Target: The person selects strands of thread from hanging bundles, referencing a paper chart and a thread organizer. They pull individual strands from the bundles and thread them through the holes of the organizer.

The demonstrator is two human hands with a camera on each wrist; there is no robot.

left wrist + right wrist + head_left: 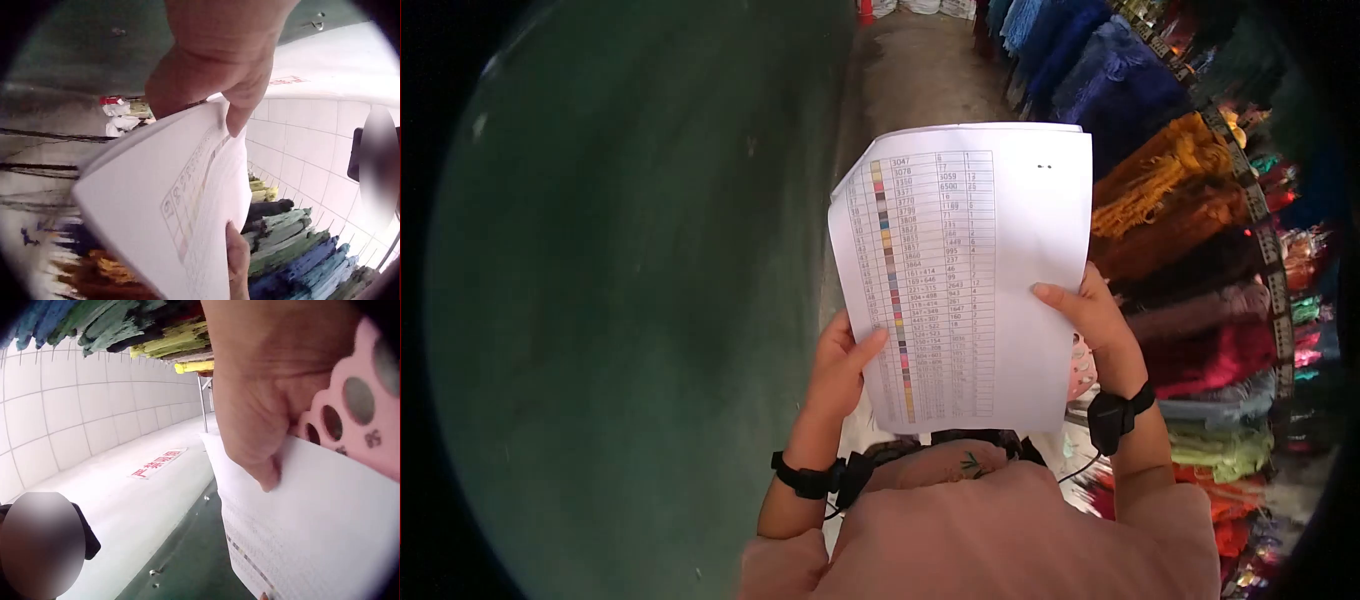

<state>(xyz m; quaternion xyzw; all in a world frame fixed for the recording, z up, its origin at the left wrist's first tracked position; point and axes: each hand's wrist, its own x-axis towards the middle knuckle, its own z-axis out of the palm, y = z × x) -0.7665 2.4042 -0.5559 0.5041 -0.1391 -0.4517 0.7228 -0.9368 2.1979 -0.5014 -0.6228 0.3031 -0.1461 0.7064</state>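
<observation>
Both hands hold up a stack of white paper sheets, printed with a table of numbers and a column of small colour squares. My left hand grips its left edge, thumb on the printed face beside the colour column. On the opposite edge, my right hand pinches the sheets with the thumb in front. Behind the paper at my right hand is a pink plate with round holes, a scalloped edge and printed numbers. The right hand's fingers are hidden behind the paper and plate.
Hanks of coloured thread hang in a long row along the right side, beside a dark numbered strip. A dark green surface spans the left. Concrete floor runs ahead. A red-lettered sign shows on a white surface.
</observation>
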